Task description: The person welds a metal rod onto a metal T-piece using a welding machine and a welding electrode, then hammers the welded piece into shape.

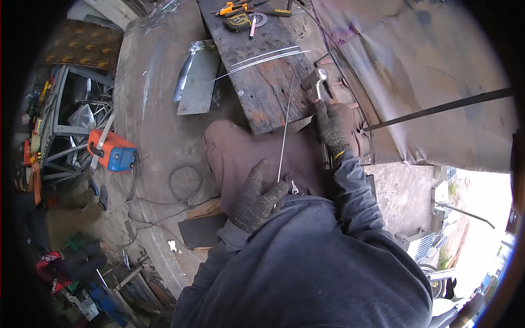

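My left hand (pixel 254 197), in a dark knitted glove, is over my lap. A thin metal rod (pixel 285 128) runs up from its fingertips, which are closed on the rod's lower end; one finger points away from it. The rod's far end reaches over the dark wooden bench (pixel 265 90). My right hand (pixel 330 130), gloved alike, grips a hammer (pixel 315 80) beside my right knee, its metal head pointing away from me. Several thin rods (pixel 268 58) lie across the bench.
At the bench's far end lie a tape measure (pixel 237 22), a marker (pixel 253 26) and orange-handled pliers (pixel 232 8). Metal sheets (pixel 199 82) stand left of the bench. An orange-and-blue machine (pixel 112 151) and cables (pixel 186 183) are on the floor. A large sheet (pixel 415 71) covers the right.
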The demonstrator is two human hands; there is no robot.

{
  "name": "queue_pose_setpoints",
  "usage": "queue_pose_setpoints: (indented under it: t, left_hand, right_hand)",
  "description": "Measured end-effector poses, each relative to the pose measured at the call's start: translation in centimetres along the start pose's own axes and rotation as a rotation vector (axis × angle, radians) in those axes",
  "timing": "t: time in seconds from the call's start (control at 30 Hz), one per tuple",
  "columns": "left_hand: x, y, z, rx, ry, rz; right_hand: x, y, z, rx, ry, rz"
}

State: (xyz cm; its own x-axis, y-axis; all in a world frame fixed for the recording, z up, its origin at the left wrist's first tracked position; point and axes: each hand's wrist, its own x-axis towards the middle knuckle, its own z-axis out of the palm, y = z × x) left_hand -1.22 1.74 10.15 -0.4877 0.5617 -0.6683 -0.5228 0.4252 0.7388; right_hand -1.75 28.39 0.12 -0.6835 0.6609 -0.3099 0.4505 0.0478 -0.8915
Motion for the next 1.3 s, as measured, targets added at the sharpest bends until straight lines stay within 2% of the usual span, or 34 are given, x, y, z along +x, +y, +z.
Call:
queue_pose_setpoints:
  t: [0.07,0.1,0.13,0.17,0.2,0.27,0.3,0.33,0.37,0.4,0.43,0.47,0.53,0.6,0.67,0.8,0.87,0.9,0.97,1.07,1.13,1.2,1.23,1.27,1.3]
  left_hand:
    - [-1.2,3.1,0.9,-0.186,-0.019,0.284]
    - [-1.2,4.0,1.2,-0.179,-0.023,0.277]
    - [-1.1,4.7,1.5,-0.204,-0.047,0.369]
    - [-0.7,5.2,1.7,-0.23,-0.072,0.461]
    - [-0.1,5.4,2.2,-0.227,-0.075,0.459]
    - [1.2,5.7,3.2,-0.57,-0.258,0.626]
    - [1.5,6.3,3.4,-0.57,-0.255,0.62]
    - [1.4,7.1,3.6,-0.378,-0.264,0.708]
    - [1.4,7.7,3.8,-0.184,-0.274,0.793]
    - [1.6,7.9,4.1,-0.183,-0.273,0.79]
    - [1.8,8.1,4.5,-0.187,-0.258,0.802]
    - [1.9,8.3,4.8,-0.19,-0.243,0.814]
    - [1.6,9.1,5.4,-0.194,-0.176,0.823]
    - [1.5,9.8,5.5,-0.199,-0.108,0.828]
    - [2.1,10.6,5.4,-0.046,0.015,1.047]
    - [2.9,10.0,5.4,-0.173,0.002,1.059]
    - [3.3,9.9,5.3,-0.117,-0.002,1.171]
    - [3.1,10.1,5.4,-0.118,-0.001,1.17]
    - [2.2,10.3,5.4,-0.197,0.003,1.023]
    - [1.3,6.4,2.1,-0.174,0.071,0.92]
    - [-1.5,5.5,-0.3,0.261,0.314,0.854]
    - [-2.3,1.5,-2.6,-0.024,0.258,0.618]
    - [-2.2,0.1,-3.1,-0.016,0.257,0.604]
    - [-2.3,-1.2,-3.4,-0.002,0.296,0.481]
    - [-2.1,-2.6,-3.6,0.007,0.339,0.363]
  right_hand:
    - [0.2,0.9,0.4,-0.074,0.017,-0.034]
    - [0.1,1.0,0.6,-0.157,0.029,-0.084]
    - [-0.2,1.0,0.9,-0.152,0.032,-0.078]
    - [-0.4,0.9,1.3,-0.094,0.059,-0.087]
    - [-0.6,0.8,1.4,-0.037,0.085,-0.098]
    - [-0.3,1.9,1.7,0.027,0.084,-0.1]
    - [-0.3,2.5,1.9,0.088,0.08,-0.1]
    - [-0.8,2.5,2.0,0.09,0.075,-0.088]
    - [-1.4,2.4,2.1,0.054,0.113,-0.212]
    - [-1.5,2.2,2.1,0.019,0.152,-0.342]
    - [-0.3,3.4,2.4,0.196,0.095,-0.262]
    - [0.0,3.9,2.4,0.199,0.095,-0.261]
    - [-0.1,2.9,2.0,-0.035,0.132,-0.181]
    - [-0.7,1.6,1.4,-0.015,0.081,-0.13]
    - [-1.0,0.9,1.0,0.003,0.031,-0.082]
    - [-1.1,0.7,0.8,0.002,0.019,-0.049]
    - [-1.3,0.7,0.9,0.006,0.012,-0.019]
    - [-1.5,0.6,1.1,0.059,0.021,-0.007]
    - [-1.3,0.9,1.1,0.109,0.027,0.003]
    - [-0.6,1.6,0.8,-0.009,0.021,-0.105]
    - [-1.0,0.9,0.9,-0.015,0.051,-0.045]
    - [-0.5,1.9,1.4,0.017,0.055,-0.029]
    - [-0.8,1.2,1.4,0.101,0.032,0.035]
    - [-1.2,0.6,1.3,0.179,0.004,0.101]
    - [-1.4,0.5,1.3,0.142,0.003,0.07]
